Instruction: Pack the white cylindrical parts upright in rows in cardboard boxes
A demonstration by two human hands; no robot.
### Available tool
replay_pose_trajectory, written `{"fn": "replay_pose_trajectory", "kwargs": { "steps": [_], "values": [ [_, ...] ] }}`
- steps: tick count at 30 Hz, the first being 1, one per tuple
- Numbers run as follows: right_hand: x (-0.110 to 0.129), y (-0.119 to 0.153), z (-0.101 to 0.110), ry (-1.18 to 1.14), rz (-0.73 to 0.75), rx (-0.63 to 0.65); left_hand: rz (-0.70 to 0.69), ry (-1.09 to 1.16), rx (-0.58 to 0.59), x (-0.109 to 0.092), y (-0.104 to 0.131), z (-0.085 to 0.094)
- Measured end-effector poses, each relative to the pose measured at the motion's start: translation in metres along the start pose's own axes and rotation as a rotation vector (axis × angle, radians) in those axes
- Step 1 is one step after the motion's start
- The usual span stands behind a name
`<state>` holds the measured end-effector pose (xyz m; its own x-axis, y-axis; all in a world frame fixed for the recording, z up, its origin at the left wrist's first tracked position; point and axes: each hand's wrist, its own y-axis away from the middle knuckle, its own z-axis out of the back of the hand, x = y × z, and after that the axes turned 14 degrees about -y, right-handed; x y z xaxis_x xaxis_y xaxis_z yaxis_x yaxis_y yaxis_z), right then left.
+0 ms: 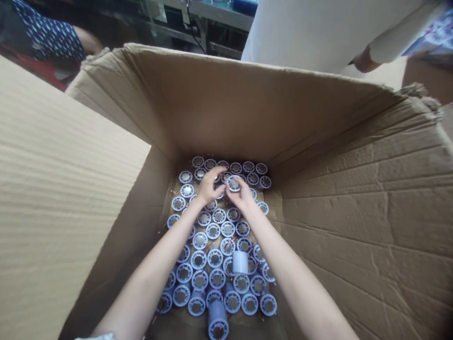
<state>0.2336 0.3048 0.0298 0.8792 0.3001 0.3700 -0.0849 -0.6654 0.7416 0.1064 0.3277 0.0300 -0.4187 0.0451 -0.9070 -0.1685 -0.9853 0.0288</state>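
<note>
My right hand (pixel 241 194) is closed round a white cylindrical part (pixel 234 182) with a slotted rim and a grey metallic disc at its end. Beside it, my left hand (pixel 209 188) is curved with thumb and fingers apart, above other parts of the same kind. I cannot tell whether its fingertips touch any of them. Many such parts stand upright in rough rows on the bottom of a deep cardboard box (pixel 226 104). Thin reddish wires show between some. One white cylinder (pixel 240 262) lies on top of the others, and another cylinder (pixel 217 318) sits tilted at the near end.
High cardboard walls surround both my arms, and a box flap (pixel 71 179) stands up at the left. Beyond the far wall is a person in light clothing (pixel 304 35). Another person's patterned sleeve (pixel 49 35) shows at the upper left, and a workbench (pixel 219 14) stands behind.
</note>
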Motion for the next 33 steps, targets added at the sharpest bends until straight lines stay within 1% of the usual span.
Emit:
{"fn": "replay_pose_trajectory", "kwargs": {
  "steps": [1,2,3,4,5,6,8,9,10,11,13,15,16,18,19,20,21,22,24,26,28,30,31,32,33],
  "values": [
    [0.005,0.001,0.010,-0.035,-0.015,-0.042,0.067,-0.051,-0.110,0.008,-0.011,0.001],
    [0.010,0.003,0.023,-0.043,-0.021,-0.051,0.157,-0.137,-0.239,0.018,-0.024,0.002],
    [0.013,0.006,0.037,-0.016,-0.014,-0.031,0.254,-0.243,-0.342,0.029,-0.038,0.005],
    [0.016,0.010,0.053,0.030,-0.008,0.011,0.356,-0.348,-0.387,0.041,-0.052,0.007],
    [0.018,0.016,0.067,0.089,-0.017,0.059,0.449,-0.432,-0.362,0.053,-0.066,0.010],
    [0.018,0.022,0.081,0.155,-0.041,0.098,0.522,-0.487,-0.287,0.063,-0.078,0.013],
    [0.017,0.037,0.102,0.280,-0.104,0.142,0.584,-0.529,-0.110,0.080,-0.095,0.018],
    [0.015,0.044,0.109,0.345,-0.132,0.145,0.583,-0.544,-0.055,0.086,-0.099,0.020],
    [0.014,0.050,0.113,0.418,-0.155,0.138,0.574,-0.563,-0.035,0.089,-0.101,0.022],
    [0.012,0.057,0.116,0.501,-0.175,0.131,0.561,-0.584,-0.045,0.090,-0.102,0.023],
    [0.008,0.066,0.117,0.665,-0.219,0.132,0.534,-0.624,-0.106,0.086,-0.098,0.024],
    [0.002,0.073,0.115,0.752,-0.275,0.152,0.482,-0.636,-0.212,0.076,-0.088,0.023],
    [-0.002,0.075,0.114,0.731,-0.302,0.162,0.452,-0.629,-0.285,0.068,-0.081,0.023],
    [-0.009,0.077,0.110,0.560,-0.350,0.171,0.392,-0.586,-0.435,0.048,-0.062,0.021],
    [-0.013,0.077,0.107,0.427,-0.364,0.170,0.362,-0.546,-0.488,0.037,-0.049,0.020],
    [-0.016,0.077,0.104,0.280,-0.369,0.167,0.332,-0.494,-0.516,0.025,-0.035,0.018],
    [-0.019,0.077,0.100,0.130,-0.359,0.162,0.301,-0.431,-0.517,0.014,-0.020,0.015],
    [-0.020,0.077,0.095,-0.008,-0.335,0.155,0.273,-0.358,-0.490,0.003,-0.004,0.012],
    [-0.020,0.075,0.087,-0.215,-0.244,0.123,0.241,-0.216,-0.381,-0.015,0.027,0.001],
    [-0.016,0.073,0.081,-0.302,-0.152,0.083,0.255,-0.132,-0.252,-0.028,0.053,-0.012],
    [-0.010,0.071,0.082,-0.286,-0.098,0.060,0.305,-0.100,-0.174,-0.040,0.072,-0.024],
    [-0.004,0.070,0.090,-0.211,-0.060,0.060,0.356,-0.049,-0.181,-0.060,0.081,-0.033],
    [-0.001,0.070,0.094,-0.150,-0.038,0.064,0.370,-0.004,-0.205,-0.076,0.083,-0.035],
    [0.001,0.070,0.098,-0.064,-0.013,0.077,0.371,0.051,-0.232,-0.097,0.083,-0.035],
    [0.003,0.070,0.100,0.041,0.008,0.098,0.357,0.111,-0.251,-0.122,0.081,-0.032]
  ]
}}
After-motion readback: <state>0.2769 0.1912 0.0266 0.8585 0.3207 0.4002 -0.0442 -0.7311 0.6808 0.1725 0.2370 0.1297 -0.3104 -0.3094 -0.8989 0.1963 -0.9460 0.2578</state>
